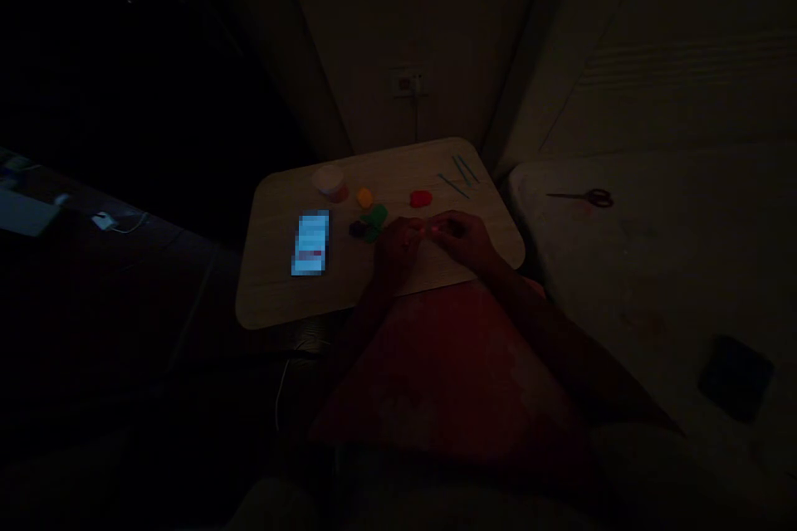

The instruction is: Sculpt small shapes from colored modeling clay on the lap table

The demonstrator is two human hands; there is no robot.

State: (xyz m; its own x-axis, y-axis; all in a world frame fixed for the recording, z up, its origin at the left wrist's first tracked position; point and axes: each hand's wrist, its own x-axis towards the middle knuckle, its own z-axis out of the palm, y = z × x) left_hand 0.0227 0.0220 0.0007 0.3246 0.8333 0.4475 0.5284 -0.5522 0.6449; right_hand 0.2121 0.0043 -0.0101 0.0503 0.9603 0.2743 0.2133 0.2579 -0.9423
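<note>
Red lump [420, 199] beyond both hands [399, 242].

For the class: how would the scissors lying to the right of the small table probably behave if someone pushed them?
The scissors would probably slide or swivel rather than roll, since they lie flat. The slim blade end looks stiff, so I'd expect little bending. The wider looped handles may make that end heavier, though the dim light hides the material.

A phone [310, 244] glows on the pale wooden counter [267, 296] in this dim room. Beyond it, a cord [416, 120] hangs from a wall socket [404, 84]. Dark-handled scissors [598, 197] and a dark squarish object [737, 378] lie on a pale surface [598, 265] to the right.
</note>
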